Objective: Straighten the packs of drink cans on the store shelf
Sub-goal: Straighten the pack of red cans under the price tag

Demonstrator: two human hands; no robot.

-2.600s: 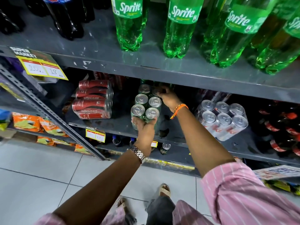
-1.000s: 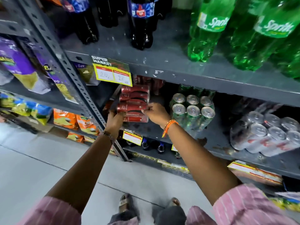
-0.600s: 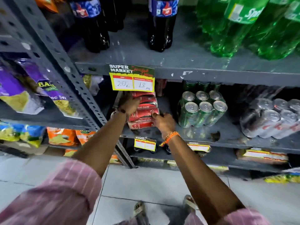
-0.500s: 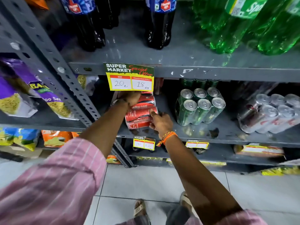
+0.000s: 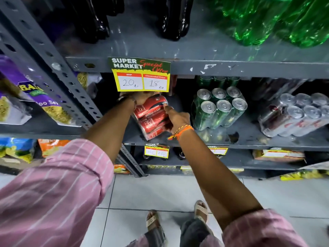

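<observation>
Grey shelf, red pack, green pack, silver pack

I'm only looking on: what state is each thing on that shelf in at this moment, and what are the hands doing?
red can pack: on its side, askew, gripped at both ends.
left hand: on the pack's far end, partly behind the price tag.
right hand: pressed on the pack's right side.
green can pack: upright, wrapped, untouched.
silver can pack: leaning, untouched.

Red pack of cans with white lettering; dark green pack; silver pack with red marks. Grey shelf — yellow-and-green price tag. Pink sleeves, thin white stripes — orange wrist thread.
</observation>
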